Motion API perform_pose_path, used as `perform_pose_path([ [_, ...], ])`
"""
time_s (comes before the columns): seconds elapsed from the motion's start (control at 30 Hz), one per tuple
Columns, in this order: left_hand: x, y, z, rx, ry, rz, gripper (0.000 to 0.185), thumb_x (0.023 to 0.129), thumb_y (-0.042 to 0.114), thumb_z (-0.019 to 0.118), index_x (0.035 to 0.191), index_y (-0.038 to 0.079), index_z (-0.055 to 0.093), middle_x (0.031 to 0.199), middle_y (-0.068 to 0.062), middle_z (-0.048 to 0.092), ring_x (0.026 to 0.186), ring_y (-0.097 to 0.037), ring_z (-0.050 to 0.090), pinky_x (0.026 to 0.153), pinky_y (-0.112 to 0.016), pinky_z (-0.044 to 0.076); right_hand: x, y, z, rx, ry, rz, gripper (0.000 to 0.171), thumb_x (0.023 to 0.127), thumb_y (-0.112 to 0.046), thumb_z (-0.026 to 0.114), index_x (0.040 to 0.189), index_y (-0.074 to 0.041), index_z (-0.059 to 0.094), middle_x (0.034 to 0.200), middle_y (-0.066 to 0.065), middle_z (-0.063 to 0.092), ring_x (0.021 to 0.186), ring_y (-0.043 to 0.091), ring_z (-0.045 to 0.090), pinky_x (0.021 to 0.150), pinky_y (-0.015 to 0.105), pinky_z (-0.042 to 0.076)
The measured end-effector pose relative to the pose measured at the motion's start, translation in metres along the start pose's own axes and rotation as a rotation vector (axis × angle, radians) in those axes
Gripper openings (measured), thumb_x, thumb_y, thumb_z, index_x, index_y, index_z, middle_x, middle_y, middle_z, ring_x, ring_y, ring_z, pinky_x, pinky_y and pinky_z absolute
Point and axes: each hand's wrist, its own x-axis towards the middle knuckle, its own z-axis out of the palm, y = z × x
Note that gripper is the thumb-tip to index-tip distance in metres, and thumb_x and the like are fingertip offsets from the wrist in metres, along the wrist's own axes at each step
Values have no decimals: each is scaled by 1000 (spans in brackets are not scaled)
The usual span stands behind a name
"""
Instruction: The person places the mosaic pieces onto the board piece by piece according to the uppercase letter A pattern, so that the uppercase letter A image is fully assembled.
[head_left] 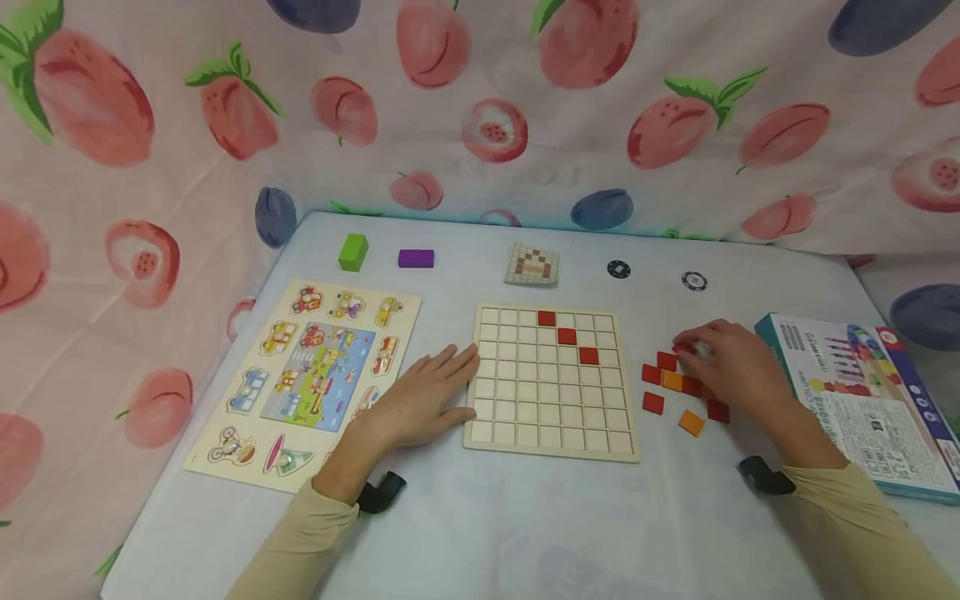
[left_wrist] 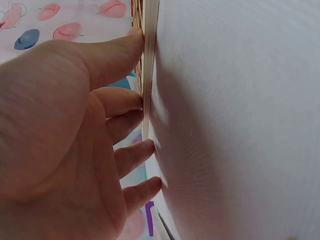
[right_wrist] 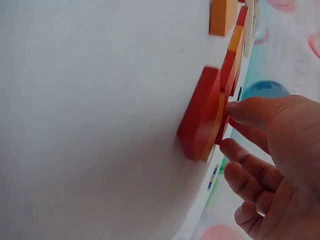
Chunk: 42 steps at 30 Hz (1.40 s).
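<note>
A wooden grid board lies mid-table with three red tiles set in a diagonal near its top. My left hand lies flat on the table, and its straight fingertips touch the board's left edge. To the right of the board lies a loose pile of red tiles and orange tiles. My right hand is over that pile, with thumb and forefinger pinching a red tile at the pile's far side. An orange tile shows further along.
A picture peg puzzle lies at the left and a printed box at the right edge. Along the back are a green block, a purple block, a pattern card and two dark discs. Fruit-print cloth hangs behind.
</note>
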Motion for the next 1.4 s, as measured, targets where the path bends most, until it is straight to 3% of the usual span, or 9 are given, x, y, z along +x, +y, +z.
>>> perform_pose_path([
  [0.2, 0, 0, 0, -2, 1, -1, 77, 108, 39, 61, 170, 9, 26, 181, -5, 18, 169, -34, 14, 137, -58, 18, -2, 8, -5, -19, -28, 25, 43, 98, -25, 77, 137, -10, 69, 139, 31, 59, 126, 53, 52, 99, 70, 53],
  [0.43, 0, -1, 1, 2, -1, -2, 77, 109, 40, 60, 170, 10, 25, 181, -5, 17, 169, -34, 14, 137, -58, 18, -3, 11, -4, -25, -9, 44, 47, 96, -28, 80, 136, -4, 69, 132, 31, 65, 111, 48, 60, 89, 63, 59],
  [0.63, 0, -2, 2, 2, 0, 1, 77, 108, 40, 61, 170, 9, 26, 181, -5, 17, 169, -35, 14, 137, -58, 19, -5, 6, -3, -15, 52, 3, 48, 95, -29, 81, 134, -4, 70, 129, 30, 66, 106, 47, 62, 86, 62, 59],
  [0.8, 0, -2, 2, 15, 4, 4, 77, 108, 40, 61, 170, 9, 26, 181, -5, 18, 169, -34, 15, 137, -58, 19, -9, -12, -4, 23, 72, -45, 43, 96, -28, 80, 133, -8, 72, 128, 25, 69, 106, 43, 63, 87, 59, 60],
  [0.97, 0, -2, 1, 13, 5, 7, 77, 108, 40, 61, 170, 9, 26, 181, -5, 17, 169, -34, 14, 137, -58, 19, -16, -41, -2, 61, 60, -147, 39, 95, -25, 82, 131, -12, 75, 121, 17, 73, 101, 32, 64, 82, 48, 62],
  [1.13, 0, -1, 1, 9, 3, 8, 77, 109, 40, 60, 170, 9, 25, 181, -5, 17, 169, -35, 14, 137, -57, 18, -20, -69, 5, 83, 54, -256, 32, 92, -24, 85, 123, -16, 79, 112, 7, 77, 90, 23, 61, 80, 39, 53],
  [1.4, 0, -1, 1, 16, 6, 14, 77, 108, 40, 60, 170, 9, 26, 181, -6, 17, 169, -35, 15, 137, -58, 19, -17, -90, 20, 50, 80, -426, 20, 87, -21, 90, 105, -16, 83, 105, 2, 81, 99, 22, 73, 87, 44, 58],
])
